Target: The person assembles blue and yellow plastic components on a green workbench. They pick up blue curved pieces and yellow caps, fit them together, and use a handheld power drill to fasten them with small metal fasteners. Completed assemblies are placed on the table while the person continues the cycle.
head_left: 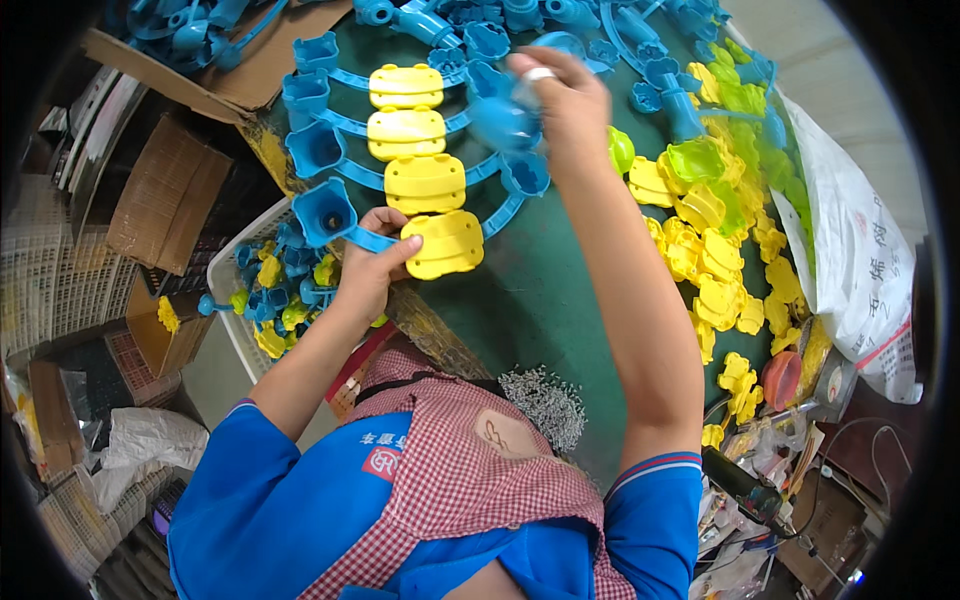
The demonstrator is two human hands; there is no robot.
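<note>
My left hand grips the nearest yellow plastic plate by its left edge, thumb on top. This plate sits across a curved blue arm with a square blue cup at its left end. Beyond it lie several like pieces in a row, among them a second yellow plate. Above their right ends is my right hand, fingers closed round a rounded blue plastic part that is smeared by motion. A white wrap covers one finger of that hand.
Loose yellow parts and green parts are heaped on the right. Blue parts crowd the far side. A white basket of mixed parts stands left, and a pile of small screws lies near my apron.
</note>
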